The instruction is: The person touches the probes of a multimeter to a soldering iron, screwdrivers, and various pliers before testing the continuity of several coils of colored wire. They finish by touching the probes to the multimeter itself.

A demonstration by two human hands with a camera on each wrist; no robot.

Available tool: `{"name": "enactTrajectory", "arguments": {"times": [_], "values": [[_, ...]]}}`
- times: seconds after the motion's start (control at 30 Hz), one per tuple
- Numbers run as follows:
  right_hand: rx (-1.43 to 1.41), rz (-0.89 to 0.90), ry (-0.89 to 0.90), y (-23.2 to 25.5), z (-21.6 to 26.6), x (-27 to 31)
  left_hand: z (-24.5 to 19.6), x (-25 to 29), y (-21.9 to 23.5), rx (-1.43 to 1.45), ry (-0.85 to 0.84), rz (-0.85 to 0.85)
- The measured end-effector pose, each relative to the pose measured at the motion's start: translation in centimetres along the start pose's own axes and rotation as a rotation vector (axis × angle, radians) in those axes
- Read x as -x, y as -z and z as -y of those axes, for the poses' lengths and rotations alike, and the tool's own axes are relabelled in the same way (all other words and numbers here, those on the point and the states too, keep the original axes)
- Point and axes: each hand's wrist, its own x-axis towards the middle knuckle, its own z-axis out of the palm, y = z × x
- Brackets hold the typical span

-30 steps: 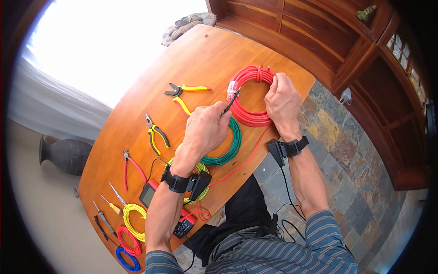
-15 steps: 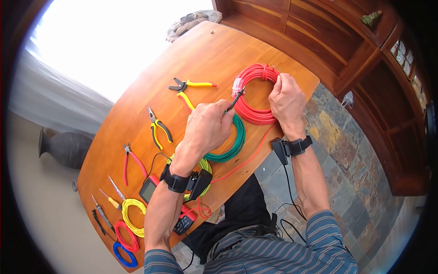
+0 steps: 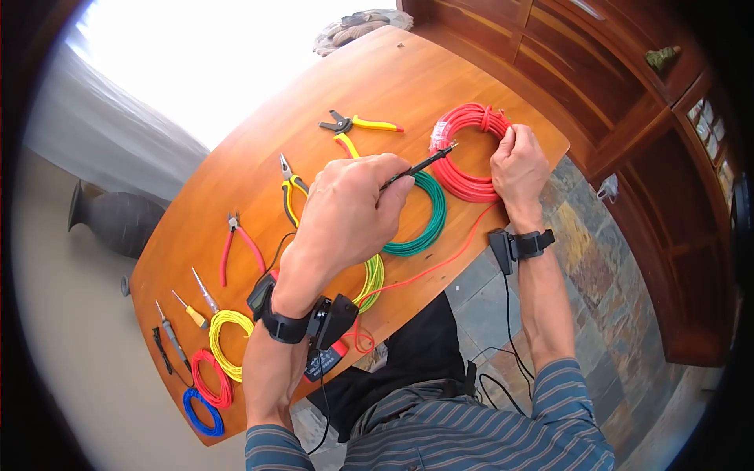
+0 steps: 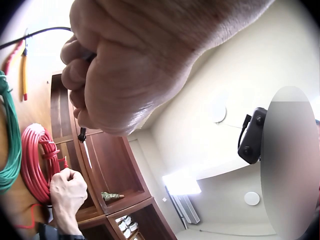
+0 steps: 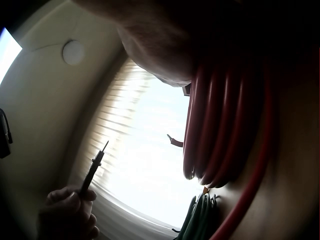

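In the head view my left hand (image 3: 345,204) grips a black test probe (image 3: 430,161), its tip pointing at the inner edge of a coil of thick red cable (image 3: 459,180). My right hand (image 3: 520,165) pinches at the far right side of that coil. A stripped cable end (image 4: 65,161) sticks up by the right fingertips in the left wrist view. The red test lead (image 3: 424,272) runs from the multimeter (image 3: 323,363) to under the right hand; I cannot tell whether its probe is in those fingers. A green wire coil (image 3: 428,231) lies beside the red one.
Left of the hands on the wooden table (image 3: 463,63) lie wire strippers (image 3: 343,125), long-nose pliers (image 3: 289,184), red-handled cutters (image 3: 239,243) and screwdrivers (image 3: 192,310). Yellow (image 3: 224,357), small red and blue (image 3: 188,408) wire coils sit near its left end. A wooden cabinet (image 3: 597,86) stands beyond.
My left hand has risen closer to the head camera, and the probe has shifted right, from the coil's label toward its inner edge. The right hand keeps its place at the coil. The view has turned somewhat.
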Motion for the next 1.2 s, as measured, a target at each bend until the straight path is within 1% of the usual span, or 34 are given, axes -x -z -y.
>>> {"name": "enactTrajectory", "arguments": {"times": [0.07,0.13,0.17,0.2,0.23,0.27,0.33,0.4,0.47,0.5,0.57,0.67,0.73,0.8,0.83,0.87,0.9,0.93,1.0,1.03,1.07,1.1,1.13,1.2], "values": [[-0.013,-0.01,0.012,0.0,-0.1,-0.1,-0.4,0.9,1.0,-0.002,0.004,-0.008],[-0.052,-0.021,0.038,0.1,-0.2,-0.1,-0.7,2.1,1.7,0.042,-0.091,-0.097],[-0.055,-0.019,0.04,0.5,-0.2,0.1,-1.1,2.8,2.2,0.04,-0.088,-0.099],[-0.12,-0.035,0.079,1.0,-0.2,0.3,-1.5,3.5,2.7,0.029,-0.082,-0.109],[-0.188,-0.05,0.12,1.5,0.2,0.6,-1.9,4.2,3.1,0.016,-0.075,-0.122],[-0.196,-0.046,0.126,2.5,1.1,1.2,-2.0,4.8,3.4,0.012,-0.067,-0.129],[-0.381,0.068,0.069,5.3,3.3,3.9,-2.0,5.9,3.8,0.038,-0.08,-0.159],[-0.454,0.159,0.196,7.6,4.9,6.6,-2.1,6.5,4.2,0.035,-0.074,-0.161],[-0.477,0.306,0.246,10.0,6.7,8.8,-2.3,6.8,4.5,0.032,-0.075,-0.159],[-0.477,0.308,0.246,10.6,7.4,9.9,-2.4,6.9,4.6,0.009,-0.065,-0.156],[-0.535,0.373,0.258,11.5,8.5,11.4,-2.6,7.2,4.8,-0.012,-0.056,-0.152],[-0.512,0.414,0.245,12.3,9.0,13.2,-2.8,7.9,5.2,-0.003,-0.059,-0.166],[-0.488,0.424,0.259,12.6,9.1,13.8,-2.9,8.5,5.6,-0.012,-0.071,-0.21],[-0.416,0.531,0.267,13.3,9.4,14.2,-2.8,9.1,5.8,0.015,-0.071,-0.236],[-0.412,0.536,0.27,13.6,9.5,14.4,-2.7,9.4,5.9,0.039,-0.075,-0.262],[-0.359,0.583,0.276,13.9,9.6,14.5,-2.7,9.8,6.1,0.044,-0.071,-0.263],[-0.307,0.63,0.281,14.2,9.7,14.7,-2.7,10.1,6.2,0.04,-0.051,-0.278],[-0.306,0.635,0.284,14.8,9.7,14.7,-2.8,10.4,6.4,0.034,-0.031,-0.294],[-0.246,0.733,0.262,16.4,9.5,14.5,-3.1,11.1,6.8,0.017,-0.012,-0.317],[-0.247,0.738,0.269,17.0,9.1,14.4,-3.3,11.5,7.1,-0.002,0.001,-0.337],[-0.336,0.743,0.262,17.7,8.5,14.4,-3.5,11.9,7.5,-0.001,0.006,-0.343],[-0.424,0.748,0.253,18.2,8.3,14.3,-3.6,12.5,8.1,-0.009,0.03,-0.312],[-0.422,0.754,0.257,19.1,8.8,13.8,-3.7,13.0,8.5,-0.017,0.053,-0.28],[-0.455,0.863,-0.108,21.0,9.7,12.7,-3.6,14.1,8.9,0.019,0.062,-0.316]]}}
